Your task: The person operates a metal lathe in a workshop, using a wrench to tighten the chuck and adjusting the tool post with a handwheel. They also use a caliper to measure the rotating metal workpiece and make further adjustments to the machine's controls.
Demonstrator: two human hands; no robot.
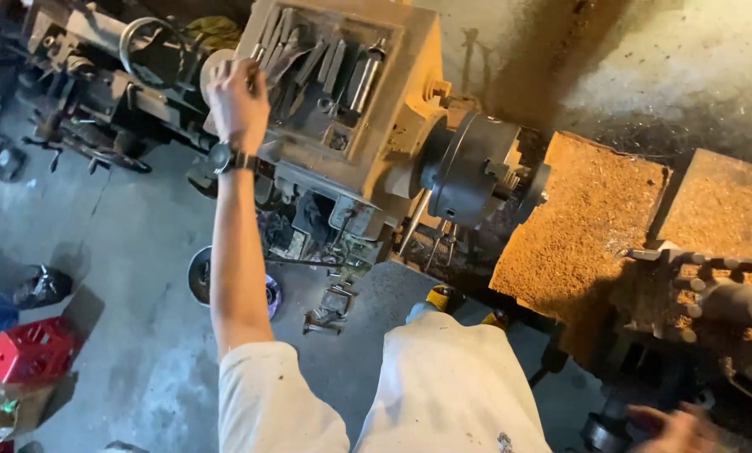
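Left hand [238, 101] rests, fingers curled, at the far-left edge of the lathe headstock [342, 117]; grip unclear. Right hand [678, 428], near right, open, empty. Chuck [472, 168] holds no workpiece; machining not begun.

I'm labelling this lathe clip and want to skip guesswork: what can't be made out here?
Head view only:
- Left hand: seen from the back, so its palm hides whatever it touches at the headstock.
- Right hand: blurred and cut by the bottom edge; grip unclear.
- Tools in the tray: too small to identify.
- Chuck: its jaws lie in shadow.
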